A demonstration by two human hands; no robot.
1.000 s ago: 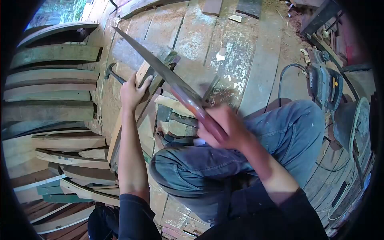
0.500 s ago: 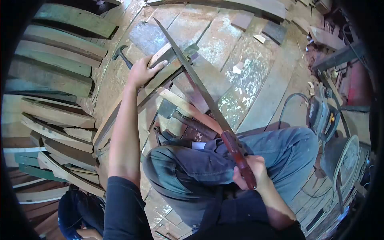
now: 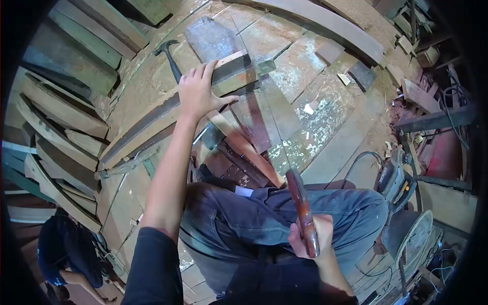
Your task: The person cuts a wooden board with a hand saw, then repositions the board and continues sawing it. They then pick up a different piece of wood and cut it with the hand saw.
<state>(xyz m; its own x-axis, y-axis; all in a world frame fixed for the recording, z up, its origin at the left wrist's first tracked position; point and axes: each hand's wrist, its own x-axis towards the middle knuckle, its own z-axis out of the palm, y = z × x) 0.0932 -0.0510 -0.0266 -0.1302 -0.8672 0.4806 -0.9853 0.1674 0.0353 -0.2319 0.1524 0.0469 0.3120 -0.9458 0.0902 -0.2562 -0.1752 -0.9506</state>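
My left hand (image 3: 195, 95) lies over a long curved wooden beam (image 3: 152, 124), fingers across its top and thumb pointing out along the near side. In my right hand (image 3: 316, 235) is a handsaw (image 3: 301, 208), gripped by its reddish-brown handle. Its blade is turned nearly edge-on and shows as a thin line running past the beam's squared end. A claw hammer (image 3: 174, 63) rests on the floor beyond my left hand. Below the beam lie a narrow wood strip (image 3: 249, 152) and a wooden-handled tool (image 3: 244, 163) with a dark flat head.
Stacked curved timbers (image 3: 66, 127) fill the left side. Another long plank (image 3: 325, 28) lies across the back, near small offcuts (image 3: 362, 75). A corded power tool (image 3: 396, 178) and a round-rimmed container (image 3: 409, 236) stand to the right. Another person (image 3: 68, 254) is at the lower left.
The saw has turned from showing its broad blade to nearly edge-on, its handle lower. My left hand has shifted, its fingers now over the beam. The camera view has moved too.
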